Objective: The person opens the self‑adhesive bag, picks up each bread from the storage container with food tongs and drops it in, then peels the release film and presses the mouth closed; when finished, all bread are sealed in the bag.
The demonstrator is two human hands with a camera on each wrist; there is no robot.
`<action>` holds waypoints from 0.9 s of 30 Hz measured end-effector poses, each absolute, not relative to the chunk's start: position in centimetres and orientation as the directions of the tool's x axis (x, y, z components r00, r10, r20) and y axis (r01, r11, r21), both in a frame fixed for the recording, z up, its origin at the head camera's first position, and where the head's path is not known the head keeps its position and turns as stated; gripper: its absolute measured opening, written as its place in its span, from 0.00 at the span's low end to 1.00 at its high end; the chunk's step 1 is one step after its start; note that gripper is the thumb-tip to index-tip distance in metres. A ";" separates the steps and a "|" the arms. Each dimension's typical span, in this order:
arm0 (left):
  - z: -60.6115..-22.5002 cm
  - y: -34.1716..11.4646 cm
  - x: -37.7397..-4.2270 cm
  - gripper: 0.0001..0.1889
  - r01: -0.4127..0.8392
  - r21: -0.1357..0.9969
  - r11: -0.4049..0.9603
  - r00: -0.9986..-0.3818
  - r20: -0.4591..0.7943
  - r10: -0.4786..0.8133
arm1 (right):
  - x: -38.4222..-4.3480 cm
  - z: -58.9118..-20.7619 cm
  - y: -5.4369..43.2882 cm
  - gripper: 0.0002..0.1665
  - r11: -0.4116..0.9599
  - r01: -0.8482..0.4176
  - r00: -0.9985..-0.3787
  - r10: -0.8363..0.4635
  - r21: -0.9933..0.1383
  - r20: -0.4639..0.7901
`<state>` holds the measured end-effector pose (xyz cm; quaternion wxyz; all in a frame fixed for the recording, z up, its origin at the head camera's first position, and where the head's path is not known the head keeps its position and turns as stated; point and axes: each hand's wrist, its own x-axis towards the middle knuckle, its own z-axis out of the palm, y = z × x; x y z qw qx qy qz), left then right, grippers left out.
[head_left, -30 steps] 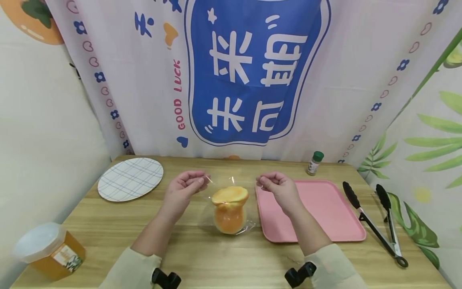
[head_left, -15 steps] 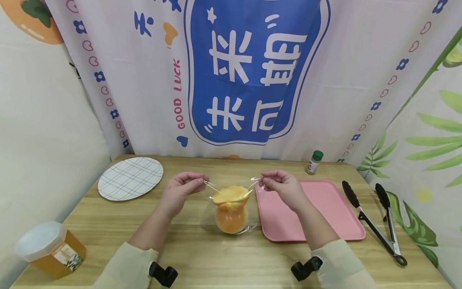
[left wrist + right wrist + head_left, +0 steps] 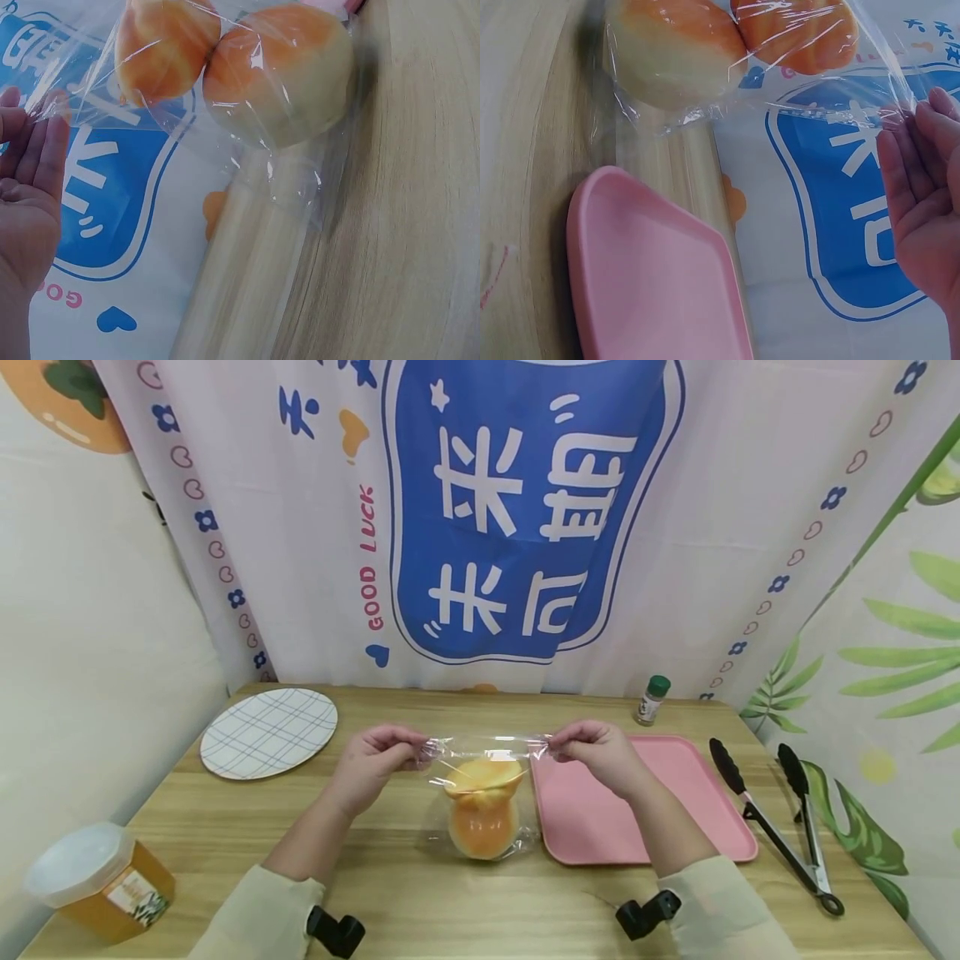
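Note:
A clear plastic bag (image 3: 501, 747) stands on the wooden table with a piece of bread (image 3: 483, 828) inside it. The bread is golden-orange, with a round lower part and a flared, paler top. My left hand (image 3: 378, 770) pinches the bag's upper left corner between thumb and fingers. At the upper right corner, my right hand (image 3: 606, 762) pinches the film the same way. Between the hands the bag's upper edge is stretched nearly straight. Close up, the left wrist view shows the bread's pale side (image 3: 277, 82) through creased film. Neither hand touches the bread.
Just right of the bag lies a pink tray (image 3: 660, 810), partly behind my right forearm. Black-tipped tongs (image 3: 797, 852) lie beyond it, with a green-capped shaker (image 3: 652, 702) at the back. On the left are a checked round plate (image 3: 270, 733) and a lidded honey-coloured jar (image 3: 112, 885).
My right hand has shifted a little to the right, widening the gap between the hands. The bag's top edge, earlier drawn into slanting folds, is now pulled taut across.

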<state>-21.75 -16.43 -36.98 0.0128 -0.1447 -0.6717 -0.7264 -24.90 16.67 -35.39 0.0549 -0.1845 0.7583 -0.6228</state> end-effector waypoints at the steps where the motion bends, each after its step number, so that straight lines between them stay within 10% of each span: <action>1: -37.0 -16.4 -21.8 0.14 0.216 0.971 -0.098 -0.956 0.231 0.183 | -24.9 -35.3 16.7 0.11 0.157 -0.212 -0.924 -0.355 -0.965 0.145; 17: -36.5 -15.9 -21.2 0.02 0.212 0.977 0.014 -0.965 0.207 0.161 | -24.9 -34.9 17.1 0.14 0.175 -0.240 -0.898 -0.414 -0.955 0.150; 27: -36.4 -15.7 -21.2 0.13 0.177 0.979 0.097 -0.975 0.161 0.155 | -24.5 -34.2 17.4 0.11 0.273 -0.254 -0.891 -0.438 -0.928 0.116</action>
